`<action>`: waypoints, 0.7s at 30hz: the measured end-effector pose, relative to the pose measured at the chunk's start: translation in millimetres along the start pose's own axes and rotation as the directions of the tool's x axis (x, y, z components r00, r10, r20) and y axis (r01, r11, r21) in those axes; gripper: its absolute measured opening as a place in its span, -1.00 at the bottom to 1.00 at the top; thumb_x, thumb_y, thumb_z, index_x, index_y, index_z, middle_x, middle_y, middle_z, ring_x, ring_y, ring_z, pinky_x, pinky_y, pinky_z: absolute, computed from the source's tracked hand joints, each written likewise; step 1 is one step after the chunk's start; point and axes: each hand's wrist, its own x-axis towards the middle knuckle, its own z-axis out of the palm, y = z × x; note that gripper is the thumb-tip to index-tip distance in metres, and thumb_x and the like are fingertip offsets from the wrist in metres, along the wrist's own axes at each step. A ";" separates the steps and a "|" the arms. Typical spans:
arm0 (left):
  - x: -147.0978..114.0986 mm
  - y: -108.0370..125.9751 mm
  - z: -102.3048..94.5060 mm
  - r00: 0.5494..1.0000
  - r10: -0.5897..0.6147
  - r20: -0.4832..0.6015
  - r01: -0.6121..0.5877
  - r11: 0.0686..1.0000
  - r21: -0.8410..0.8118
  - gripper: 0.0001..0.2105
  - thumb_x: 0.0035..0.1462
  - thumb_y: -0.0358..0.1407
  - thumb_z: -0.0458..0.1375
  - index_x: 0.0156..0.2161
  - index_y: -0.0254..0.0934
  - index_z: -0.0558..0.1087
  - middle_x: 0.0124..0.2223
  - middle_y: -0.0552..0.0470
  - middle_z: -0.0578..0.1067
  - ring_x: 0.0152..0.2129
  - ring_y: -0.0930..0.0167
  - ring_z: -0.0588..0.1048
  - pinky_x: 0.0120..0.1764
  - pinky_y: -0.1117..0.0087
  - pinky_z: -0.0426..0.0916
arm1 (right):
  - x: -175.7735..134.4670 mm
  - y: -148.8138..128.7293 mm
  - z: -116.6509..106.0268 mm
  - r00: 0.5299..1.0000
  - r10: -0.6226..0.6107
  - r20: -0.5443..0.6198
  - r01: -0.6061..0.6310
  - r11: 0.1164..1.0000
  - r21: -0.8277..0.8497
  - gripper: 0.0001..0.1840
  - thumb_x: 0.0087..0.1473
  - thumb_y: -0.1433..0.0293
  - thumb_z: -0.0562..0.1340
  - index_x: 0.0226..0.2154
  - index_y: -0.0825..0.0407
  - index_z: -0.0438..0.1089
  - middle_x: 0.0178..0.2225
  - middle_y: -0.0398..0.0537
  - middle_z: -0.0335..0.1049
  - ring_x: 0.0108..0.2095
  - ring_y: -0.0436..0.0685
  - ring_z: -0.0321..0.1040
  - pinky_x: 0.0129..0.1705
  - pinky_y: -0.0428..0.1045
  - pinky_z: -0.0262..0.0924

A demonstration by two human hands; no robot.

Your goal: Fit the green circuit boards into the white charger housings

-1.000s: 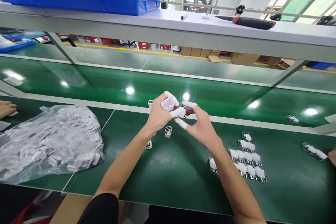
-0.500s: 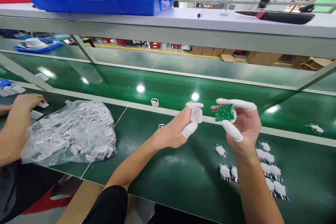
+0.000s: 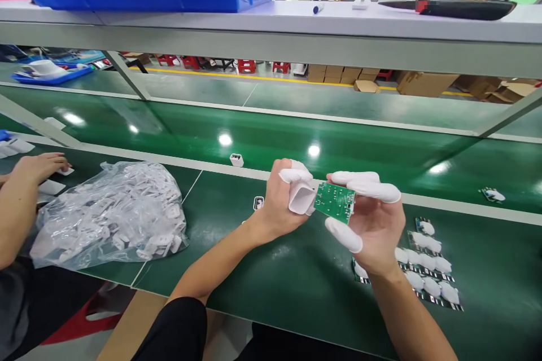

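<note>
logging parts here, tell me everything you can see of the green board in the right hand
The green board looks like a thin, flat, roughly rectangular circuit board, with small pale, solder-like spots scattered over the face toward the camera. The right hand holds it above the workbench with white-covered fingers, tilted, its right end lower in view. Its left edge is close to the white casing in the left hand; whether they touch is unclear. Its far side is mostly hidden.
</note>
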 end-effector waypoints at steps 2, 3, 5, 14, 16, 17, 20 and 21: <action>2.5 6.9 -5.7 0.999 0.029 -0.017 -0.025 0.983 0.183 -0.70 0.22 -0.36 0.33 0.01 -0.14 0.38 -0.12 0.00 0.41 -0.19 0.27 0.44 -0.18 0.21 0.37 | -4.4 2.0 4.1 1.000 -0.010 0.007 0.010 1.000 0.010 -0.33 0.07 0.49 0.58 0.17 -0.27 0.51 0.03 -0.01 0.65 0.08 0.34 0.66 0.07 0.36 0.70; 3.9 9.9 -7.9 0.999 0.033 -0.026 -0.026 0.972 0.233 -0.73 0.22 -0.33 0.34 -0.03 -0.14 0.39 -0.13 -0.01 0.41 -0.20 0.26 0.43 -0.19 0.20 0.36 | -6.5 3.0 5.4 1.000 -0.019 0.016 0.019 1.000 0.012 -0.31 0.07 0.51 0.58 0.19 -0.28 0.51 0.04 -0.01 0.66 0.08 0.34 0.66 0.07 0.37 0.70; 6.5 14.0 -10.8 0.999 0.033 -0.040 -0.022 0.966 0.259 -0.76 0.25 -0.25 0.35 -0.06 -0.15 0.40 -0.15 -0.02 0.45 -0.22 0.25 0.43 -0.20 0.19 0.36 | -10.2 4.9 6.9 0.998 -0.044 0.037 0.044 0.999 -0.002 -0.29 0.07 0.52 0.57 0.21 -0.27 0.51 0.07 -0.01 0.66 0.08 0.35 0.66 0.07 0.39 0.69; 9.0 13.3 -12.1 0.998 0.061 0.001 -0.060 0.969 0.241 -0.75 0.47 -0.03 0.22 -0.04 -0.16 0.40 -0.18 -0.03 0.48 -0.28 0.30 0.42 -0.24 0.22 0.34 | -16.3 9.3 10.5 0.987 -0.135 0.085 0.140 0.989 -0.053 -0.12 -0.01 0.64 0.56 0.29 -0.25 0.50 0.14 -0.03 0.64 0.12 0.34 0.63 0.12 0.39 0.68; 8.8 13.6 -12.6 0.998 0.068 0.001 -0.066 0.964 0.258 -0.73 0.48 -0.01 0.20 -0.05 -0.17 0.40 -0.18 -0.03 0.48 -0.28 0.29 0.40 -0.23 0.21 0.31 | -16.6 9.6 10.5 0.982 -0.161 0.100 0.167 0.984 -0.058 -0.10 -0.02 0.66 0.57 0.31 -0.21 0.50 0.17 -0.02 0.63 0.13 0.34 0.62 0.12 0.38 0.68; 8.8 13.7 -12.8 0.998 0.070 0.003 -0.068 0.963 0.261 -0.73 0.48 0.00 0.19 -0.05 -0.17 0.40 -0.18 -0.03 0.47 -0.28 0.29 0.40 -0.22 0.21 0.30 | -17.0 10.1 10.3 0.980 -0.164 0.109 0.173 0.982 -0.075 -0.10 -0.02 0.66 0.57 0.31 -0.21 0.49 0.18 -0.02 0.62 0.12 0.34 0.62 0.11 0.38 0.68; 8.7 13.9 -12.8 0.997 0.075 0.000 -0.072 0.959 0.273 -0.74 0.48 0.00 0.18 -0.04 -0.15 0.40 -0.18 -0.02 0.47 -0.28 0.28 0.40 -0.21 0.21 0.29 | -19.4 13.1 9.4 0.980 -0.157 0.119 0.173 0.975 -0.140 -0.10 0.01 0.56 0.60 0.33 -0.30 0.47 0.17 -0.04 0.64 0.10 0.36 0.64 0.09 0.42 0.68; 8.5 13.8 -12.7 0.998 0.070 0.001 -0.067 0.959 0.275 -0.74 0.48 -0.01 0.19 -0.04 -0.15 0.39 -0.17 -0.02 0.47 -0.28 0.28 0.40 -0.21 0.20 0.29 | -20.4 14.3 9.1 0.981 -0.149 0.121 0.168 0.973 -0.158 -0.10 0.02 0.52 0.61 0.33 -0.34 0.46 0.15 -0.06 0.65 0.09 0.37 0.64 0.08 0.44 0.68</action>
